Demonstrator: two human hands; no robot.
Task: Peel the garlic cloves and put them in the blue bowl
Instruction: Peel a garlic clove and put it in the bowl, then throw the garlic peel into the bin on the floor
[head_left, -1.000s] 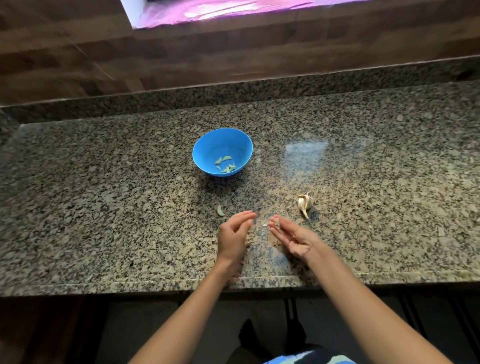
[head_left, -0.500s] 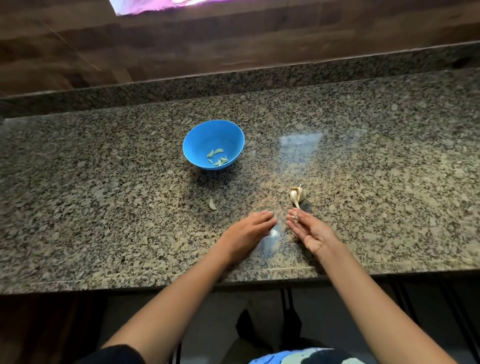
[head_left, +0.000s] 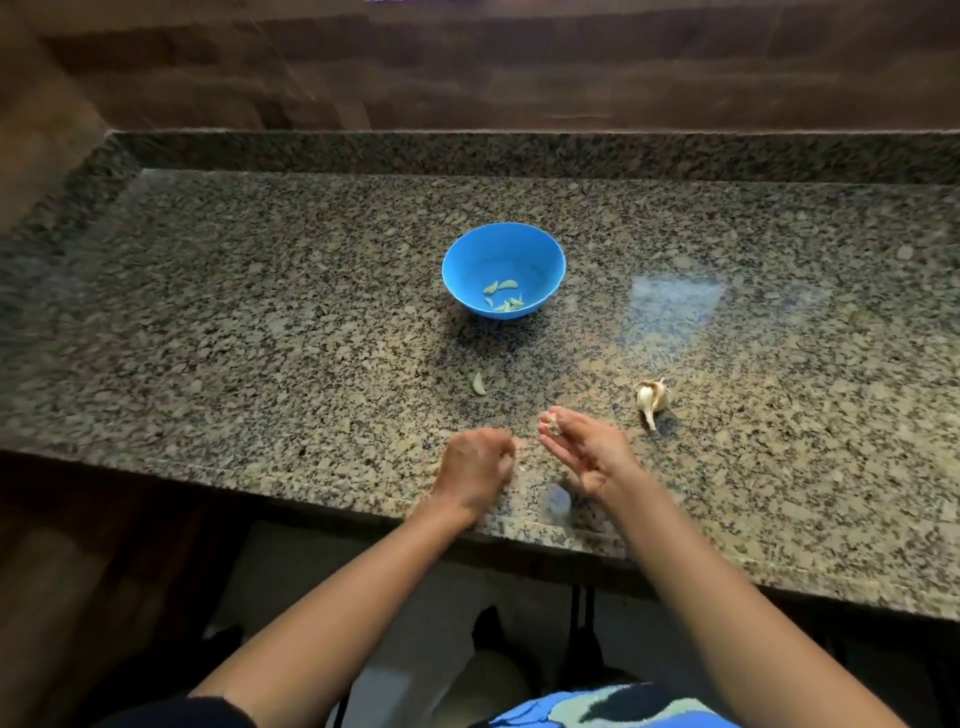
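Right now the right hand (head_left: 587, 452) hovers palm-up just above the counter (head_left: 260, 312), its fingertips pinching a clove (head_left: 550, 420) that looks partly skinned, while the left hand (head_left: 475, 465) sits just beside it near the front edge, blurred, fingers curled under, and whether it holds anything cannot be told. Farther back stands the bowl (head_left: 550, 254) with several peeled cloves (head_left: 503, 296) in its bottom. Between bowl and hands one loose clove (head_left: 479, 384) lies on the stone, and the bulb (head_left: 652, 397) rests just right of the right hand.
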